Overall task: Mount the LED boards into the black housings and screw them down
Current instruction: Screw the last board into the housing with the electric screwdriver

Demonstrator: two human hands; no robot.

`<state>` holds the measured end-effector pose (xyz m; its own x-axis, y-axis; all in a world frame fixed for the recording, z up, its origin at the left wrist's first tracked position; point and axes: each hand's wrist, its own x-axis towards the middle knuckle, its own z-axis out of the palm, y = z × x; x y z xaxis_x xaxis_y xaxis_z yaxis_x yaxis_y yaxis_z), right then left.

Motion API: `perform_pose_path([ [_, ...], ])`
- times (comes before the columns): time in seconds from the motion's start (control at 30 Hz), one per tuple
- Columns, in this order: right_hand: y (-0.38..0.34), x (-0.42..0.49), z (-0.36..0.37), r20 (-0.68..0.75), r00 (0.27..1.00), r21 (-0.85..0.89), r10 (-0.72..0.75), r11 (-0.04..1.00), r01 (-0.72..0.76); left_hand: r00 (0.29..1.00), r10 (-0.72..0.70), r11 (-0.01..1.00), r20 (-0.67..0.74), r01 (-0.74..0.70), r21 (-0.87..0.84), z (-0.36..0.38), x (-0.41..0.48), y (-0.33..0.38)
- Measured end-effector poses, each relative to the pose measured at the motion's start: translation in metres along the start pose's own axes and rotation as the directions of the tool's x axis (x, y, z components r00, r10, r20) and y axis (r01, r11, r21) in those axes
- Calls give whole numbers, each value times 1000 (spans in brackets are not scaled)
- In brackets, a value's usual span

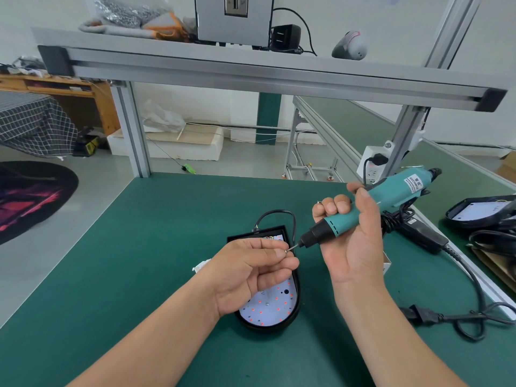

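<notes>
In right grip [350, 244], teal screwdriver [391, 192]

Green bench [139, 275] with a black housing [268, 328], a power brick [421, 236], its cord [474, 289], a second housing [474, 216] far right.

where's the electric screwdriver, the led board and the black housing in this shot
electric screwdriver [396, 191]: head view, on the teal body above the gripping hand
led board [275, 308]: head view, on the white face with red dots, near end
black housing [245, 235]: head view, on the black wall at its far end

The white label [415, 183] on the teal screwdriver [388, 198] is illegible.
</notes>
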<state>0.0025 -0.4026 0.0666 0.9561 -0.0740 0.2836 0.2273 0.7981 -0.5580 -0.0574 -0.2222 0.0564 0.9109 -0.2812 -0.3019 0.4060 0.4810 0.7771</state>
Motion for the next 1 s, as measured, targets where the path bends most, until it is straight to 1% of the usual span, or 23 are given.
perform_pose_path([
  [0.7,1,-1,0,4,1000,-4,1,1000,-1,1000,4,1000,-22,-3,16,-1,1,0],
  [1.0,2,-1,1,-5,1000,-8,-10,1000,10,1000,2,1000,-2,-2,15,-1,2,-2],
])
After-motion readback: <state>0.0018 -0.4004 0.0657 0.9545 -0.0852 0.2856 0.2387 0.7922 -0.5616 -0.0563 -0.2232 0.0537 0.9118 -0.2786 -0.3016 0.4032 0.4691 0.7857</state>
